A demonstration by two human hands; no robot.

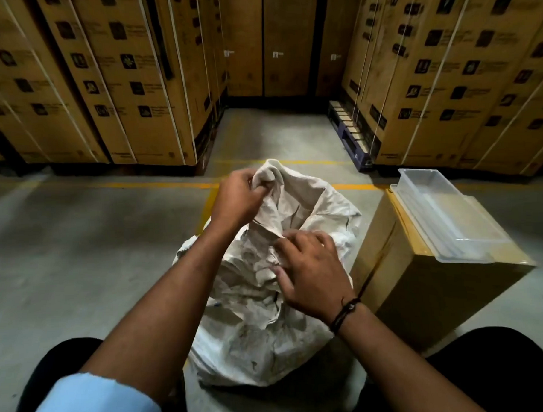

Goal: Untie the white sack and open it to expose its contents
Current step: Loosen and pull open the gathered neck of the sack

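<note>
Head view, both hands' fingers pinching white sack cloth, cardboard box beside.

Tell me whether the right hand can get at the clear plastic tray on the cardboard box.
Probably yes. The right hand rests on the white sack, and the clear plastic tray lies uncovered atop the cardboard box just to its right, with nothing between. It would have to let go first.

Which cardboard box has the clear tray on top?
The lone brown cardboard box on the floor right of the crumpled white sack. It carries the clear plastic tray; the strapped, printed stacked cartons behind carry none.
</note>
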